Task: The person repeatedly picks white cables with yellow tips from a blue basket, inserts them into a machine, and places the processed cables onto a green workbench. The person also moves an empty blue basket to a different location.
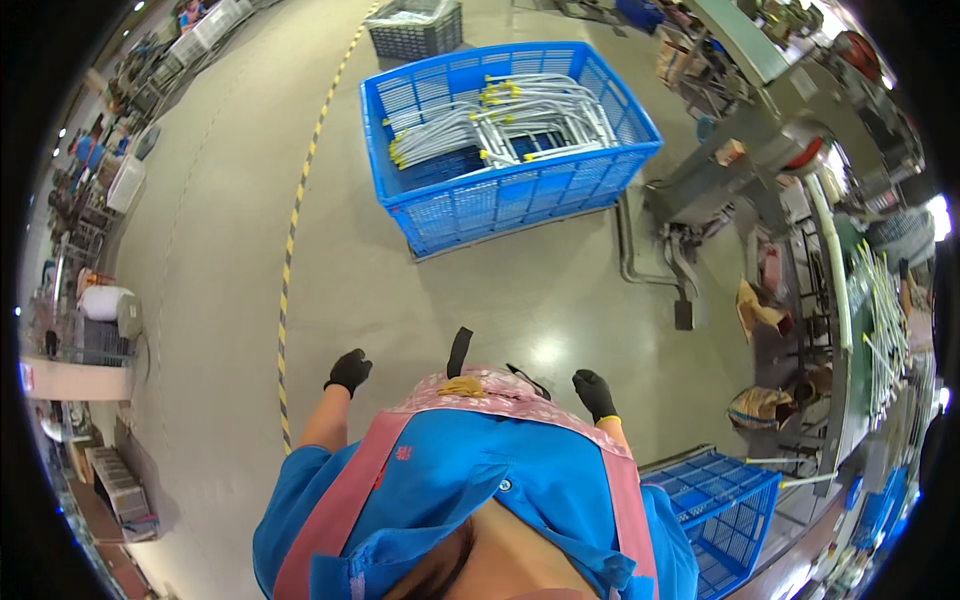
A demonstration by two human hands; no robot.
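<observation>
Head view: left hand (349,371) and right hand (595,393) — both black-gloved, loosely curled, grasping nothing — hang lower centre; blue crate (455,221) of white tube frames (500,125) sits upper centre.

Two gloved hands (349,371), two blue crates (510,190), one grey crate (416,30).
</observation>
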